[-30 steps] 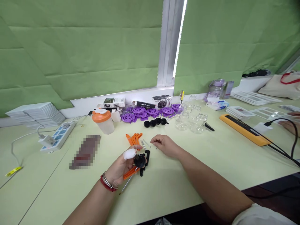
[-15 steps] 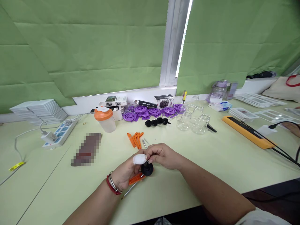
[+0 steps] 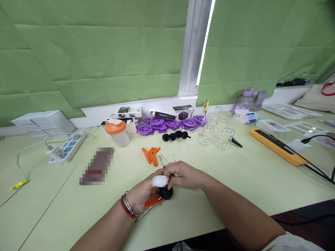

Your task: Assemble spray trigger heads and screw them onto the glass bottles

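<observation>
My left hand (image 3: 142,191), its thumb covered by a white wrap (image 3: 160,181), is closed round a black round-based part (image 3: 166,193). An orange plastic piece (image 3: 154,202) sticks out below the fingers, beside the black part. A thin metal rod (image 3: 143,214) with a darker tip slants down from under that hand. The fingertips of my right hand (image 3: 185,175) are pinched together at the top of the black part, against the wrapped thumb. Whatever lies between them is hidden. Beyond the hands are several orange bent pieces (image 3: 151,156) and slim metal rods (image 3: 162,160).
Black round parts (image 3: 172,136) lie before a pile of purple wheel-shaped pieces (image 3: 157,122). Clear glass-like vessels (image 3: 222,141) stand to the right, near a yellow power strip (image 3: 277,147). An orange-lidded shaker cup (image 3: 119,137) and a white power strip (image 3: 69,148) are on the left.
Both hands have shifted slightly right and towards me with the black part. The right fingertips stay pinched at its top.
</observation>
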Action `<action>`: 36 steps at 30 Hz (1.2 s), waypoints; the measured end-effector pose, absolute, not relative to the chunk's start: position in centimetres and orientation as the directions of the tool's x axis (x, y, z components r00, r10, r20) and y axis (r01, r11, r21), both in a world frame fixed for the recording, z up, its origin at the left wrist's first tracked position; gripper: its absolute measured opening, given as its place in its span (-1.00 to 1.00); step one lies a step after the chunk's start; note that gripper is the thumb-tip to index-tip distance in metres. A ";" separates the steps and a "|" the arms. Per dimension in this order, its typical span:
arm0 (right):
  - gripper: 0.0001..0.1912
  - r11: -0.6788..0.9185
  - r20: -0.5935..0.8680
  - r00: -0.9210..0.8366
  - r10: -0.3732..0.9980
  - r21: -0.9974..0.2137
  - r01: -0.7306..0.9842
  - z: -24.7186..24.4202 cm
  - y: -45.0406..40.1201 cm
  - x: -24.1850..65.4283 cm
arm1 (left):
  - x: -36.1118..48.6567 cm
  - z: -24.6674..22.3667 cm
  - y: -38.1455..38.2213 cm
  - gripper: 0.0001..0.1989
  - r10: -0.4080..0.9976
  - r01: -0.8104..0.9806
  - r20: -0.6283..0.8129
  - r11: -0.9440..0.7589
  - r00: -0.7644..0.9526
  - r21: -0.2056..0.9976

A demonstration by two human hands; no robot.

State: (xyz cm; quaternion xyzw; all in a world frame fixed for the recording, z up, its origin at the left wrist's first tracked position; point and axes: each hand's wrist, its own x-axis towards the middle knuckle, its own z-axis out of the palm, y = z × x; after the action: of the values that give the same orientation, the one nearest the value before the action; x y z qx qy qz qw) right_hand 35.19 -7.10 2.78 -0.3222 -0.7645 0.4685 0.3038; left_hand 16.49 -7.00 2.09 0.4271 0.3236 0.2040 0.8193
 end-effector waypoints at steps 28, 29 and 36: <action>-0.76 0.346 0.228 -0.513 0.827 -0.927 0.145 1.3 -7.2 34.9 | 16.3 2.5 -6.7 -0.75 0.628 -0.056 -0.354 0.536 0.693 0.842; -0.77 0.347 0.229 -0.509 0.830 -0.926 0.151 1.4 -7.3 34.9 | 16.2 2.4 -6.6 -0.75 0.626 -0.056 -0.356 0.540 0.694 0.840; -0.80 0.239 0.146 -0.498 0.855 -0.963 0.128 1.6 -7.6 34.6 | 16.0 2.3 -6.3 -0.75 0.623 -0.074 -0.358 0.558 0.696 0.827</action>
State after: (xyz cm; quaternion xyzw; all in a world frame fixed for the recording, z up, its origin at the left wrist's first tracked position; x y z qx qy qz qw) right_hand 34.63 -7.59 1.56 -0.3503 -0.7010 0.5077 0.3580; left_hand 16.00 -6.31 2.30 0.4196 0.3268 0.2124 0.8197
